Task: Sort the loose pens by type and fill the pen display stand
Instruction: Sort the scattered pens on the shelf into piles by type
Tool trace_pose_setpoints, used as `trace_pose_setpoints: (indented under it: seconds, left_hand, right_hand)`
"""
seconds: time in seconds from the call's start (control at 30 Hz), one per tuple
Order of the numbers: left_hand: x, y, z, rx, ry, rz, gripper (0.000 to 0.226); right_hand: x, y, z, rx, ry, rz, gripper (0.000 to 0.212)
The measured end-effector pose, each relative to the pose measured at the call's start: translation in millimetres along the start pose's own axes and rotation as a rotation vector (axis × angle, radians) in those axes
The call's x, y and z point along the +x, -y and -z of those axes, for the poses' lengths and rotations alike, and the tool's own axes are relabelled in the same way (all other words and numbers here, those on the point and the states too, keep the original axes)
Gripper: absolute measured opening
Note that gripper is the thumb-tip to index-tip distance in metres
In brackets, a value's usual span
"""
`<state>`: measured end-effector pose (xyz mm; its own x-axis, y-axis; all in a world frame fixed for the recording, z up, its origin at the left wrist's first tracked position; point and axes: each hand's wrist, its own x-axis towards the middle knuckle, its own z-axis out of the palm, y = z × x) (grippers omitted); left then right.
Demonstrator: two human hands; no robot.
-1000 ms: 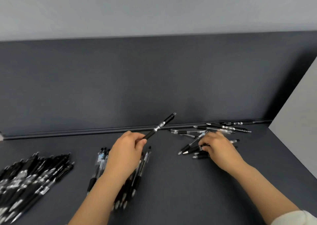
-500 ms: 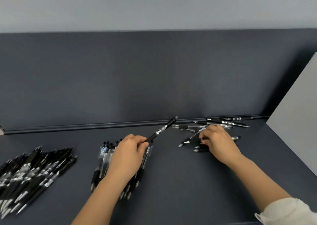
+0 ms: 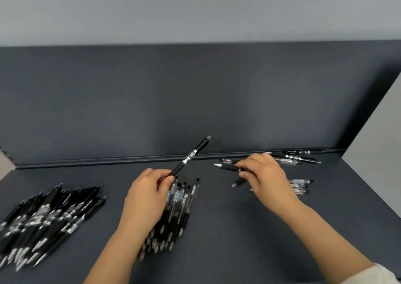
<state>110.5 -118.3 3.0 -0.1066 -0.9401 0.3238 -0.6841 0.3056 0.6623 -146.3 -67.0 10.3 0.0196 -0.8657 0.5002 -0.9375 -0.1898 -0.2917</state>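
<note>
Pinches one black pen point(image 3: 191, 155) by its end in left hand point(image 3: 145, 197), a second pen point(image 3: 227, 167) in right hand point(image 3: 267, 179). Light, stiff, likely smooth (better held at rubber grip).

The left hand point(image 3: 147, 194) pinches a thin black plastic pen point(image 3: 189, 157) that sticks up past its fingertips point(image 3: 168, 179). The right hand point(image 3: 268, 180) curls round a silver-tipped black pen point(image 3: 227, 167), palm down.

At 8 o'clock the big pile point(image 3: 43, 218) runs off the left edge, tips smeared. The left hand point(image 3: 145, 199) covers part of the middle pile point(image 3: 179, 207); its raised pen point(image 3: 191, 155) carries an unreadable label. The right hand point(image 3: 267, 179) hides the rear of the gripped pen point(image 3: 227, 167)
</note>
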Motion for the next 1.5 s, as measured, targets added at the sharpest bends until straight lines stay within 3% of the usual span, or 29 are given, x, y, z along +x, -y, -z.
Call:
trace_pose_setpoints:
  seconds: [0.2, 0.47, 0.63, 0.8, 0.9, 1.0, 1.07, 1.17, 1.5]
  left_hand:
    - [-33, 63, 70, 0.114, -0.18, 0.152, 0.02]
    - [-86, 122, 145, 0.265, -0.36, 0.364, 0.021]
    - [-95, 144, 161, 0.3, -0.382, 0.413, 0.023]
    - [-85, 157, 164, 0.367, -0.341, 0.405, 0.021]
    - [-76, 164, 167, 0.423, -0.308, 0.368, 0.02]
    - [-71, 174, 167, 0.439, -0.237, 0.339, 0.018]
    - [-71, 179, 164, 0.415, -0.191, 0.301, 0.017]
    - [-71, 185, 162, 0.342, -0.175, 0.268, 0.026]
    - [-60, 187, 166, 0.308, -0.171, 0.187, 0.021]
  right_hand:
    - [30, 77, -24, 0.134, 0.193, 0.223, 0.014]
    - [64, 182, -77, 0.149, 0.243, 0.575, 0.017]
    - [74, 231, -109, 0.015, 0.263, 0.737, 0.022]
    - [78, 277, -125, -0.207, 0.28, 0.795, 0.043]
    - [83, 293, -135, -0.212, 0.289, 0.806, 0.043]
    - [79, 298, -145, -0.207, 0.403, 0.793, 0.038]
    - [75, 291, -157, -0.158, 0.429, 0.748, 0.033]
    - [74, 288, -161, -0.1, 0.536, 0.655, 0.04]
    - [81, 270, -151, -0.045, 0.438, 0.589, 0.037]
